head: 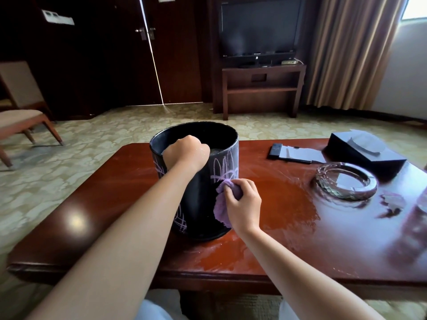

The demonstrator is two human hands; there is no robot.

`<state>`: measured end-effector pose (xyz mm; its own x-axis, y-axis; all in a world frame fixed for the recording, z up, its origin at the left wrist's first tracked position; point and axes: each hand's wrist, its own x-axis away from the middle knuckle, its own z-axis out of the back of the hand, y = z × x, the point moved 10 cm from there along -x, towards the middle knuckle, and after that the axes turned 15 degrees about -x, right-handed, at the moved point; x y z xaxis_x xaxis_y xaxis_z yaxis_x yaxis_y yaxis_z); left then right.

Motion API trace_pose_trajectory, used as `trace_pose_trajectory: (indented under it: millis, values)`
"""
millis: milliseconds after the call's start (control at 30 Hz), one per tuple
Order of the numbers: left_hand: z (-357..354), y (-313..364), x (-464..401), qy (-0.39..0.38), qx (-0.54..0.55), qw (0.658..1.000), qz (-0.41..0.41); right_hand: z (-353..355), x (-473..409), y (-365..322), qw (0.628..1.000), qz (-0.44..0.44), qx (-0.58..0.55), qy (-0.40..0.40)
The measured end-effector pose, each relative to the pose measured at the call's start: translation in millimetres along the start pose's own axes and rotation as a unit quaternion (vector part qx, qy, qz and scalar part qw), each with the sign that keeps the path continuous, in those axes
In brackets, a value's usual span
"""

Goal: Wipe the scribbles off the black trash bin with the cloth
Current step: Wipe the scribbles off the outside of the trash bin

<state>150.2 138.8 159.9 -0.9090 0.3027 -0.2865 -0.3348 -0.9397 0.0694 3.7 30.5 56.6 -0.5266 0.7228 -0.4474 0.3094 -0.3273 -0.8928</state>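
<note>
Black trash bin (198, 192) is stood upright on the wooden table (111, 204), near its front edge. Its near rim is gripped by the left hand (186, 154), fingers curled over into the opening. Purple cloth (223, 202) is bunched in the right hand (242, 204), fingers curled round it, and is pressed against the bin's right side wall. Pale scribbles (225, 169) are seen just above the cloth, more lower left. Glass ashtray (345, 181) is sat well apart, to the right.

left hand (186, 153) curled (fist-like), right hand (242, 204) gripping
</note>
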Motion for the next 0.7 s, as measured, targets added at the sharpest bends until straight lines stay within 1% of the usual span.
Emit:
trace_pose_trajectory:
  millis: [100,233,367,467,567,700]
  values:
    - [0.9,0.2,0.5,0.004,0.0,1.0,0.0,0.9,-2.5,-7.6,1.0,0.025,0.0,0.013]
    - [2.5,-0.4,1.2,0.009,-0.002,1.0,0.001,-3.2,-6.8,-6.2,1.0,0.007,0.009,-0.015]
    - [1.4,0.0,1.1,0.006,0.002,1.0,-0.001,-1.8,-9.7,-16.7,0.999,0.042,0.003,-0.019]
    - [2.2,0.8,2.1,0.006,0.004,1.0,-0.002,-4.3,-13.8,-16.2,0.999,0.028,0.013,-0.04]
    - [2.2,0.2,2.2,0.003,0.003,1.0,0.0,-2.6,-15.8,-18.8,0.998,0.041,0.013,-0.034]
    - [2.2,-0.3,2.5,0.004,0.0,1.0,0.002,-4.3,-15.5,-19.6,0.998,0.036,0.018,-0.04]
